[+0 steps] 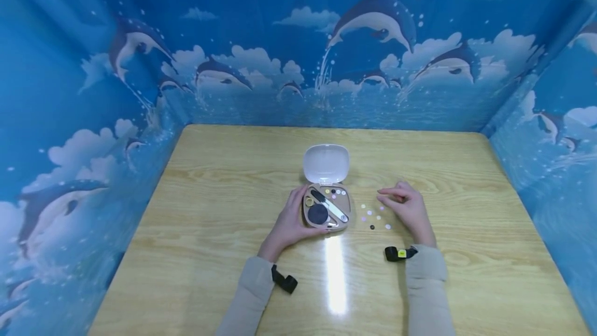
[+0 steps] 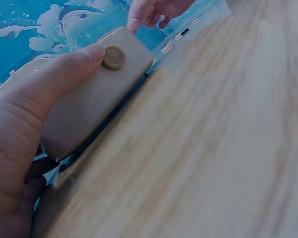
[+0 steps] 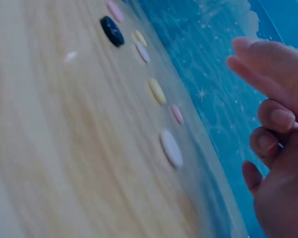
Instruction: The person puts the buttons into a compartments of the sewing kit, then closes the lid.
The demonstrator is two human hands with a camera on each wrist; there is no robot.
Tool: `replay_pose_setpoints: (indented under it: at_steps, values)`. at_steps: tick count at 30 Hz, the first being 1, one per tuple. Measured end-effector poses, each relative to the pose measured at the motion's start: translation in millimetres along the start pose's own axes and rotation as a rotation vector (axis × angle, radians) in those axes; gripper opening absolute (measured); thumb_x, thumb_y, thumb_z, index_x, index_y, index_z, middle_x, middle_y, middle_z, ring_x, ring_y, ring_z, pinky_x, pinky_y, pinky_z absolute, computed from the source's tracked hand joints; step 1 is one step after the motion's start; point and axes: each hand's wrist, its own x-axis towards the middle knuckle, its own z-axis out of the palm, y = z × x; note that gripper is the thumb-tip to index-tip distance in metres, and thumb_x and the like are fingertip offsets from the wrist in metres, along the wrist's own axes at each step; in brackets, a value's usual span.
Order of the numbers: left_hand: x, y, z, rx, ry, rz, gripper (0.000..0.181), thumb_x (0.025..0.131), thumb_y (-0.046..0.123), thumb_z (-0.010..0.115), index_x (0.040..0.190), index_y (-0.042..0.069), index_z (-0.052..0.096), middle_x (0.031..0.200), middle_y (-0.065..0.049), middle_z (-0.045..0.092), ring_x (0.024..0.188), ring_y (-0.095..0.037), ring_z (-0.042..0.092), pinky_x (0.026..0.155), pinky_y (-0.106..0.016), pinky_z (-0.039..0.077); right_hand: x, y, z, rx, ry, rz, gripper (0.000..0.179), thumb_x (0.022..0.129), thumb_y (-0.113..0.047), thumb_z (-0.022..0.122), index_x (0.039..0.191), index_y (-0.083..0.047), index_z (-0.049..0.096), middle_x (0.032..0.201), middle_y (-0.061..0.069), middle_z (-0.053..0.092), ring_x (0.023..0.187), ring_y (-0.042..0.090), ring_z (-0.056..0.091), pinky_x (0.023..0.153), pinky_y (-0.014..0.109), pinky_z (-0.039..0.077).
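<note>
Nearest the head camera, a left sleeve (image 1: pixel 249 289) and a right sleeve (image 1: pixel 429 294), both beige, come in from 7 and 5 o'clock, with a black wrist device (image 1: pixel 285 281) at the left cuff. The left hand (image 1: pixel 291 219) grips a case (image 2: pixel 89 99), its fingers along the 9 o'clock side and its thumb across the 6 o'clock front, by a round tan clasp (image 2: pixel 113 57) with a beaded rim. The right hand (image 1: pixel 408 209) points thumb and forefinger toward 9 o'clock, tips close together, the others bent; whether anything sits between the tips I cannot tell.

The case is squarish, tan and round-cornered, its whitish lid (image 1: pixel 326 164) raised at 12 o'clock. Inside, a black-and-white tool (image 1: pixel 333 209) runs from 11 to 4 o'clock, a dark round piece (image 1: pixel 318 214) lies at 8, a gold-coloured ring (image 1: pixel 309 201) near 9, and a few small coloured discs (image 1: pixel 333 191) at 1.

The case stands roughly at 9 o'clock from the right fingertips, apart from them. Between the two, loose discs (image 3: pixel 171 148) in white, yellow, pink and black lie scattered below those fingertips, around 6 to 7 o'clock.

The bench (image 1: pixel 210 222) has pale wood grain, with a bright reflection at the case's 6 o'clock. Blue curtains (image 1: pixel 256 108) printed with dolphins and clouds rise at 9, 12 and 3.
</note>
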Motion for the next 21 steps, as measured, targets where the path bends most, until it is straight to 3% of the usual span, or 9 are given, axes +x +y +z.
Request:
replay_pose_setpoints:
  at_steps: [4, 7, 14, 21]
  values:
    - [0.0, 0.4, 0.1, -0.003, -0.003, -0.008, 0.126, 0.049, 0.055, 0.087, 0.150, 0.025, 0.018, 0.149, 0.010, 0.024, 0.133, -0.022, 0.035, 0.105, -0.051, 0.035, -4.6, 9, -5, 0.002, -0.031, 0.050, 0.021, 0.075, -0.005, 0.077, 0.094, 0.001, 0.072, 0.068, 0.013, 0.038, 0.067, 0.020, 0.035, 0.056, 0.027, 0.032]
    - [-0.2, 1.3, -0.1, -0.004, -0.002, -0.010, 0.126, 0.049, 0.055, 0.087, 0.150, 0.026, 0.017, 0.149, 0.010, 0.024, 0.133, -0.022, 0.035, 0.104, -0.052, 0.035, -7.1, 17, -8, -0.010, -0.046, 0.034, 0.022, 0.074, -0.005, 0.078, 0.095, 0.002, 0.072, 0.067, 0.013, 0.038, 0.068, 0.021, 0.036, 0.056, 0.027, 0.032]
    - [-0.9, 2.0, -0.1, -0.013, 0.001, -0.013, 0.126, 0.049, 0.055, 0.087, 0.150, 0.026, 0.018, 0.149, 0.010, 0.025, 0.132, -0.023, 0.035, 0.104, -0.052, 0.035, -8.9, 63, -9, -0.059, -0.066, 0.030, 0.024, 0.072, -0.015, 0.082, 0.093, -0.008, 0.075, 0.066, 0.007, 0.042, 0.066, 0.016, 0.036, 0.053, 0.027, 0.032]
    - [-0.1, 2.2, -0.2, -0.008, 0.003, 0.000, 0.126, 0.049, 0.055, 0.087, 0.150, 0.026, 0.018, 0.149, 0.009, 0.025, 0.132, -0.022, 0.035, 0.105, -0.051, 0.035, -8.7, 62, -15, -0.122, -0.160, 0.090, 0.023, 0.072, -0.030, 0.081, 0.092, -0.020, 0.076, 0.069, 0.003, 0.042, 0.067, 0.013, 0.039, 0.056, 0.027, 0.034]
